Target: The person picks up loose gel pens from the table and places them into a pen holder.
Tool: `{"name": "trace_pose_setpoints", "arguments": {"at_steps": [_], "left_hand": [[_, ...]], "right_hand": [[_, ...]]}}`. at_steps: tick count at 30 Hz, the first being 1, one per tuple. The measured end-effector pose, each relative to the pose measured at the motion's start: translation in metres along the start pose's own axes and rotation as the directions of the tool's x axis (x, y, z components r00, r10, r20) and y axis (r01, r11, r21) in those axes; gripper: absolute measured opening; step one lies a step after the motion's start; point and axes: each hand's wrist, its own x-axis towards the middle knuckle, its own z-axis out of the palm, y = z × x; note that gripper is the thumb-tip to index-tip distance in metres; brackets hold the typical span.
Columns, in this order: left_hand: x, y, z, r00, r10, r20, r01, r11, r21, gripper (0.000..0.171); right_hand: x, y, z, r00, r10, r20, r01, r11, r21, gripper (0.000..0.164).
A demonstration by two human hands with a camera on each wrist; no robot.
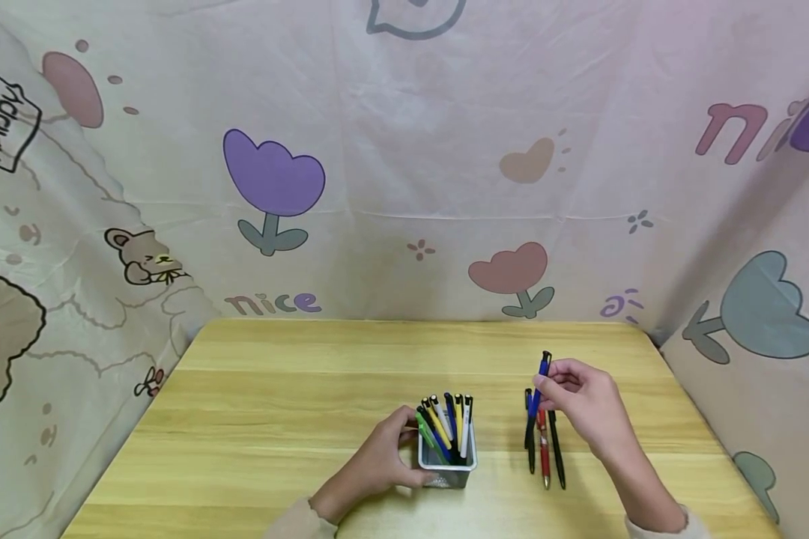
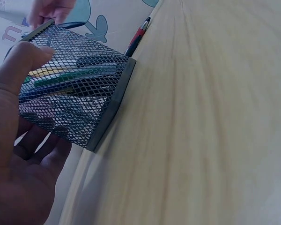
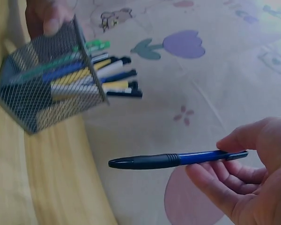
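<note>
A square black mesh pen holder stands on the table with several pens upright in it: green, yellow, white and blue. My left hand grips it from the left, thumb against the near side and fingers round the back. To the right, my right hand pinches a blue pen near its clip end. That pen is held above the table, its black tip pointing down. Below it lie a red pen, a black pen and a darker pen, partly covered by the held one.
The wooden table has its back edge against a printed cloth. More cloth hangs along the left and right sides. The loose pens lie side by side, right of the pen holder.
</note>
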Motion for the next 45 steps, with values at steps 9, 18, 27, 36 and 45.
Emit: {"name": "trace_pose_setpoints", "arguments": {"at_steps": [9, 18, 27, 36, 45], "left_hand": [[0.0, 0.001, 0.0, 1.0, -0.003, 0.002, 0.003, 1.0, -0.005, 0.07], [0.001, 0.001, 0.0, 1.0, -0.004, 0.001, 0.004, 1.0, -0.002, 0.069], [0.0, 0.001, 0.0, 1.0, -0.009, 0.003, 0.009, 1.0, -0.011, 0.068], [0.0, 0.001, -0.001, 1.0, -0.014, -0.008, 0.014, 1.0, 0.001, 0.069], [0.001, 0.001, 0.0, 1.0, 0.001, -0.011, -0.001, 1.0, 0.005, 0.071]], "right_hand": [[-0.015, -0.019, 0.012, 0.994, -0.112, -0.011, 0.112, 0.983, 0.147, 0.026], [-0.026, -0.025, 0.033, 0.974, -0.225, 0.039, 0.213, 0.958, 0.192, 0.023], [-0.025, -0.019, 0.05, 0.97, -0.219, 0.11, 0.19, 0.955, 0.226, 0.021], [-0.025, -0.012, 0.061, 0.978, -0.156, 0.135, 0.125, 0.969, 0.213, 0.021], [-0.031, 0.0, 0.073, 0.975, -0.188, 0.114, 0.183, 0.981, 0.06, 0.014]]}}
